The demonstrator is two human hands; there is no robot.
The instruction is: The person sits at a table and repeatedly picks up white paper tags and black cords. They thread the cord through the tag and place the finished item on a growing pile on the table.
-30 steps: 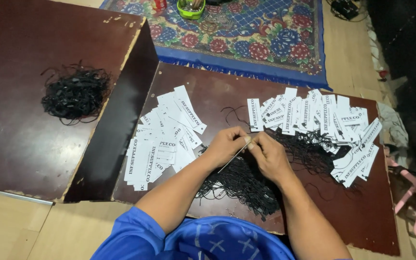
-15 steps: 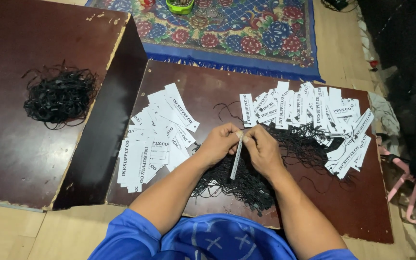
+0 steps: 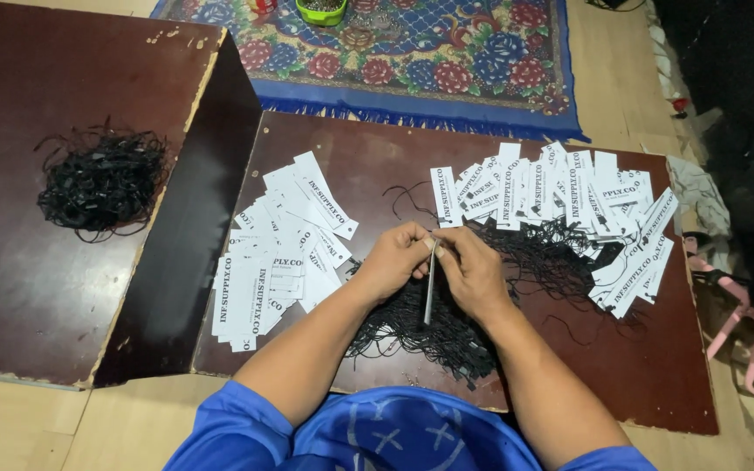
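Paper tag [image 3: 429, 292] pinched between both hands' fingers [image 3: 430, 248]

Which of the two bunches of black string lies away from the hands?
The tangled black string bunch alone on the raised dark board at far left; the other black string heap lies directly beneath both hands.

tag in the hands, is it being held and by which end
Yes. Both hands, left hand and right hand, pinch one white paper tag at its top end; the rest hangs edge-on over the black strings.
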